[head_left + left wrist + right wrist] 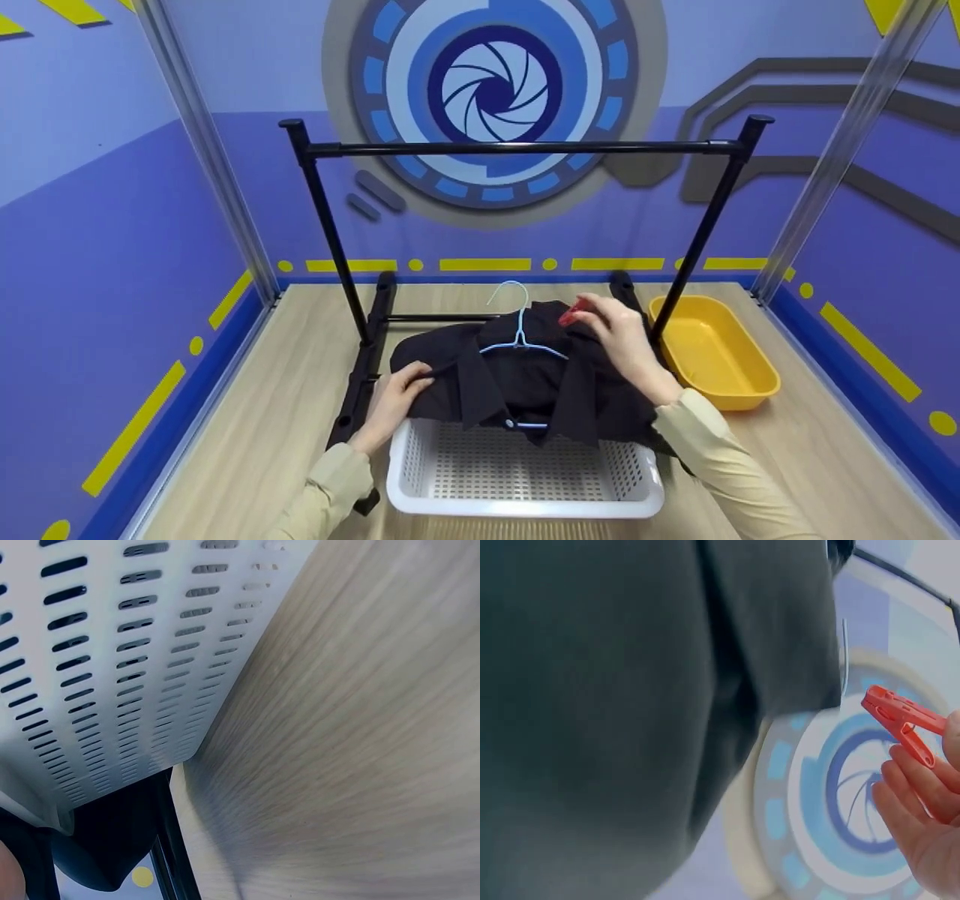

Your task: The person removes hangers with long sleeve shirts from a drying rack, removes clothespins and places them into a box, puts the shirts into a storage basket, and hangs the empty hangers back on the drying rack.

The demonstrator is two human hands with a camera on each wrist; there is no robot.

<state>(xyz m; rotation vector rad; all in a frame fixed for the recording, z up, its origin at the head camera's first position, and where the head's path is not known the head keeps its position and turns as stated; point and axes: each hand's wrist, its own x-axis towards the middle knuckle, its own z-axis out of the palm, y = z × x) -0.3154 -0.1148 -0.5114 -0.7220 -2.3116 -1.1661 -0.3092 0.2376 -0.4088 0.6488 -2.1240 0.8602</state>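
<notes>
A black collared shirt point(442, 390) lies over the back of a white basket point(525, 508), its collar towards me. The hook of a light blue hanger point(520, 330) stands up out of the neck opening. At the shirt's left shoulder, my left hand point(391, 401) pinches the fabric between thumb and fingers; only a fingertip shows in the left wrist view. My right hand point(626, 341) holds a red clothespin point(901, 718) between thumb and fingers, above the shirt's right shoulder. The clothespin's nose points towards the collar, apart from the cloth.
A black garment rack point(517, 148) stands behind and around the shirt, its top bar bare. To the right, outside the rack's post, is a yellow tub point(712, 349). Printed panels enclose the wooden table point(300, 360) at the back and both sides.
</notes>
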